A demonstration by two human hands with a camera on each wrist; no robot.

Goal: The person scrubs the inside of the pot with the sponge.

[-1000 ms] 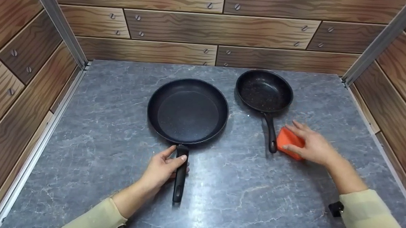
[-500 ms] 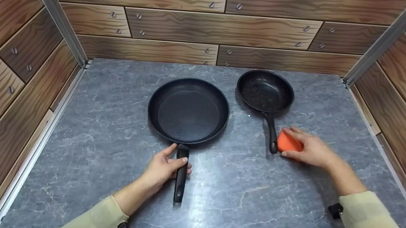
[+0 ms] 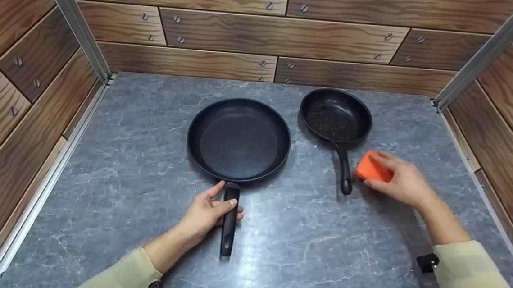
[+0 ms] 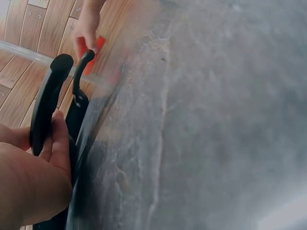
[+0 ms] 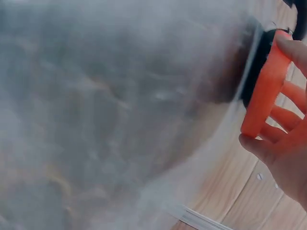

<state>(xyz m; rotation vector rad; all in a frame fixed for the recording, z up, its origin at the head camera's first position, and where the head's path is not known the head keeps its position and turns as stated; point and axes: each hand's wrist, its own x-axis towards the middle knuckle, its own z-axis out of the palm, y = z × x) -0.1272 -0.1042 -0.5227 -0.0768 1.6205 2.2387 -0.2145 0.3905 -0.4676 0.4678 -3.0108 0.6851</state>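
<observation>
A large black frying pan [image 3: 238, 140] lies on the grey marbled table, its handle [image 3: 229, 225] towards me. My left hand [image 3: 204, 215] grips that handle near the pan's rim, thumb on top and fingers underneath. My right hand [image 3: 401, 179] pinches an orange sponge [image 3: 372, 167] between thumb and fingers, just right of the smaller pan's handle [image 3: 344, 170]. In the right wrist view the sponge [image 5: 268, 86] is held by its two ends, with the palm apart from it. The smaller dark speckled frying pan [image 3: 335, 115] rests at the back right.
Wood-patterned walls [image 3: 277, 35] enclose the table [image 3: 147, 154] at the back and both sides. Metal rails [image 3: 73, 22] run along the corners. A few tiny white specks lie near the pans.
My right hand has closed its fingers on the sponge and moved it slightly away from the small pan's handle, up and to the right. My left hand keeps its grip on the large frying pan.
</observation>
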